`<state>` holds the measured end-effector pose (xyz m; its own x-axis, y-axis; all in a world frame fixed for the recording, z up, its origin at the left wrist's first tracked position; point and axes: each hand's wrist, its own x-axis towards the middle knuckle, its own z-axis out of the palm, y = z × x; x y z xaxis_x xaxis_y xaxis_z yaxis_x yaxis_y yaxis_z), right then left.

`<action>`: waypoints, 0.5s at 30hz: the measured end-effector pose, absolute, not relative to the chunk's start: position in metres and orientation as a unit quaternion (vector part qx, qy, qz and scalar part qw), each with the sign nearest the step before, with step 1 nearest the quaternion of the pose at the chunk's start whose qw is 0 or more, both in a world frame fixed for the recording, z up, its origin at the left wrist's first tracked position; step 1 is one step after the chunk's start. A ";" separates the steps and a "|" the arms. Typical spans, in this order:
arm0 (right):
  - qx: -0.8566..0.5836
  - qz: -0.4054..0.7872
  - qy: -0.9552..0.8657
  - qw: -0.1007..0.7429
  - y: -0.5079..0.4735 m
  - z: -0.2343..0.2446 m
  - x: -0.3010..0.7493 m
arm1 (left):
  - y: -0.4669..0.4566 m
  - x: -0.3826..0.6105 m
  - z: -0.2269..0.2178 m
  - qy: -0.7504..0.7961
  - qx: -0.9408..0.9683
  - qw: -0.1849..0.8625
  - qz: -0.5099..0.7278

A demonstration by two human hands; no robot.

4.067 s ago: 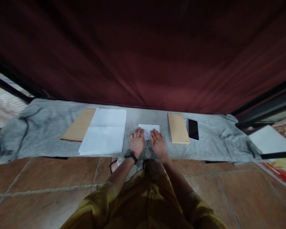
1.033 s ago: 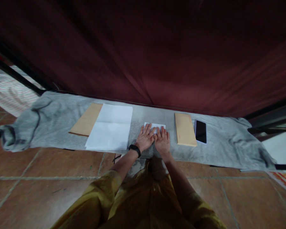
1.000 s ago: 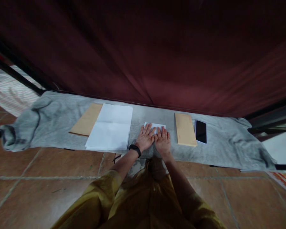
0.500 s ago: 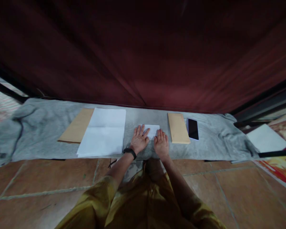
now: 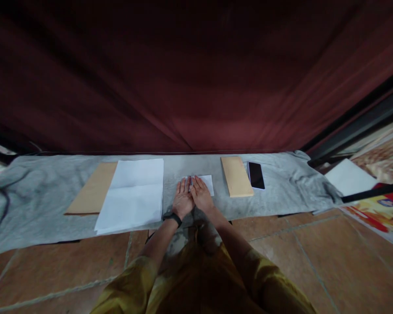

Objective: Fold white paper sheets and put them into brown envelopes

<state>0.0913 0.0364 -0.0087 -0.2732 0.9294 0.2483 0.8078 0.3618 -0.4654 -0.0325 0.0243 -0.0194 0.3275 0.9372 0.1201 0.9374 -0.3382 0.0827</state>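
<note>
A small folded white paper [image 5: 209, 183] lies flat on the grey cloth, partly hidden under my hands. My left hand [image 5: 183, 199], with a dark band on its wrist, rests flat over the paper's left end, fingers stretched out. Right beside it, my right hand [image 5: 201, 196] presses flat on the paper, its fingers extended away from me and touching the left hand. To the left lies a stack of large white sheets [image 5: 134, 192] with a crease across the middle. On the right is a tan envelope stack [image 5: 237, 176].
Brown paper [image 5: 93, 189] lies partly under the white sheets. A phone [image 5: 256, 175] sits right of the envelopes. The grey cloth [image 5: 288, 187] covers a narrow bench against a dark red curtain [image 5: 196, 87]. Tiled floor [image 5: 271, 244] shows below, with a colourful printed sheet [image 5: 380, 216] at right.
My right hand has moved left from the paper's right end to lie against my left hand, uncovering that end. The view has turned slightly.
</note>
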 end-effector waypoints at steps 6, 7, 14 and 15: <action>-0.539 0.113 -0.797 0.248 0.043 -0.015 0.094 | 0.025 -0.031 -0.021 -0.578 -0.813 0.003 -0.069; -0.539 0.113 -0.796 0.251 0.043 -0.015 0.095 | 0.025 -0.030 -0.020 -0.579 -0.813 0.001 -0.066; -0.557 0.104 -0.788 0.240 0.043 -0.017 0.103 | 0.024 -0.028 -0.011 -0.585 -0.808 -0.014 -0.066; -0.560 0.100 -0.788 0.233 0.043 -0.016 0.106 | 0.023 -0.028 -0.011 -0.586 -0.807 -0.014 -0.067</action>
<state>0.1058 0.0430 -0.0163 -0.2632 0.9303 0.2557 0.8367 0.3520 -0.4195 -0.0279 0.0234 -0.0107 0.3040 0.9482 0.0925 0.9445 -0.3127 0.1011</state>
